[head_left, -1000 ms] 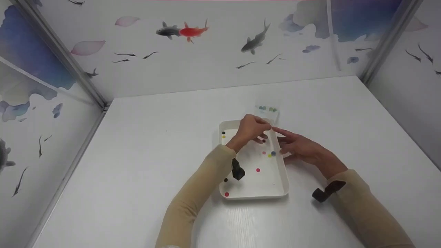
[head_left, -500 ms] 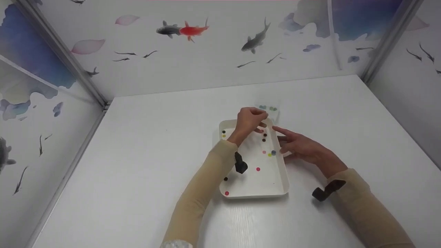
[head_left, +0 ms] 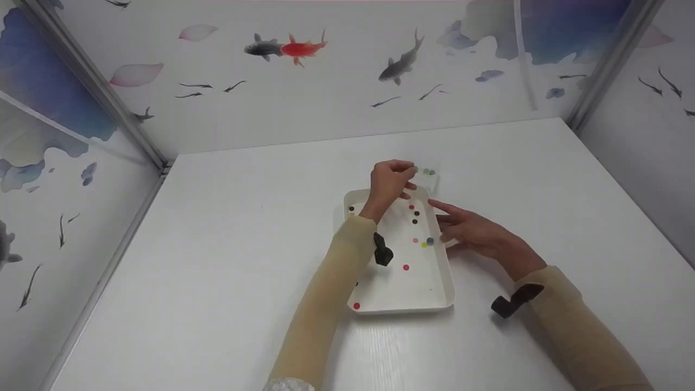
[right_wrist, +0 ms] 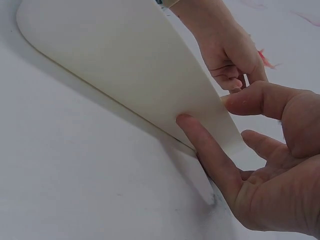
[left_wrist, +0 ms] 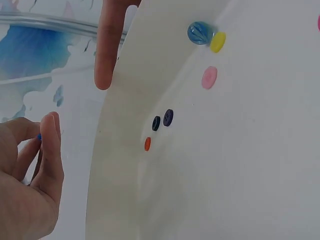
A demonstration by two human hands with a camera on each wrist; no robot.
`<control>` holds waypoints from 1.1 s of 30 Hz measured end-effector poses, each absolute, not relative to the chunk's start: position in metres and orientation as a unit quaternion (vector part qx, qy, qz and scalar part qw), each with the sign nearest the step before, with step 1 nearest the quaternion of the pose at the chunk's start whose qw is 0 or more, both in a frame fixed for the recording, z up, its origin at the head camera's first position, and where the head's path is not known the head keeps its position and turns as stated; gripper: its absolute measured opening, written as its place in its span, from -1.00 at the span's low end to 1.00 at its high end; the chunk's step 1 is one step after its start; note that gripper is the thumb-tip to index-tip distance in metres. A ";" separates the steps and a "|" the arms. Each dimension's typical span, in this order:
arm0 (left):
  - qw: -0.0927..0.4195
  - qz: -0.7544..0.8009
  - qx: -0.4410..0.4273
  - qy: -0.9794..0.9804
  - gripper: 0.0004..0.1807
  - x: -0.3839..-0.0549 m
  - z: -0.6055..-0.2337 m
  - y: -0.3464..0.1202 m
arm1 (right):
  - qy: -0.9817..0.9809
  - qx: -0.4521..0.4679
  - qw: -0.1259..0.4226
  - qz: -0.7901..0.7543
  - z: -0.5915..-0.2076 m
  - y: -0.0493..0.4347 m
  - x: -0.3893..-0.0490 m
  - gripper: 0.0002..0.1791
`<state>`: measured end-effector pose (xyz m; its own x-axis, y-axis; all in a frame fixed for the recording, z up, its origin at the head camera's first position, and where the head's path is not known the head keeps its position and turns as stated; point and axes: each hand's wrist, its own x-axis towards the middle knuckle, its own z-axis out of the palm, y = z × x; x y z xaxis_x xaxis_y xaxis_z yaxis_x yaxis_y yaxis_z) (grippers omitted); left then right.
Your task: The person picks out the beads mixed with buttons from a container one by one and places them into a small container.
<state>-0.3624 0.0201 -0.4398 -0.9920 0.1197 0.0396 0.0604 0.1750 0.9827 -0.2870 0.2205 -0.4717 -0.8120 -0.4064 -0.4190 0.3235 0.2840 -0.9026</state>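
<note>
My left hand point(head_left: 388, 182) is over the far edge of the white tray point(head_left: 396, 296), beside a small clear container point(head_left: 429, 182) holding round green pieces. Between its thumb and fingertips a small blue piece point(left_wrist: 39, 136) is pinched, mostly hidden by the fingers. On the tray's right side, my right hand point(head_left: 475, 233) touches the rim and outer wall with extended fingers. Inside the tray lie an orange button point(left_wrist: 147, 144), two dark buttons point(left_wrist: 168, 117), a pink button point(left_wrist: 209, 77), a yellow button point(left_wrist: 218, 42) and a blue glass marble point(left_wrist: 200, 32).
A red button point(head_left: 406, 267) lies mid-tray and another red button point(head_left: 357, 306) is in its near left corner. A dark button point(head_left: 352, 208) is near the far left. White table point(head_left: 228, 260) surrounds the tray, with patterned panels point(head_left: 336, 108) behind and at the sides.
My left hand has moved away from me, from above the tray's far right part to the clear container. The orange and dark buttons have come into view. The right hand stays put.
</note>
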 end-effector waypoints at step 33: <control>-0.019 0.612 0.033 0.790 -0.76 -0.379 -0.448 0.033 | 0.740 -0.032 0.303 -0.600 -0.470 0.221 -0.284 0.03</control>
<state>-0.3787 0.0325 -0.4478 -0.9971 0.0286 0.0702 0.0751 0.2492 0.9655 -0.2844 0.2214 -0.4699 -0.8149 -0.4105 -0.4091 0.3161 0.2768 -0.9074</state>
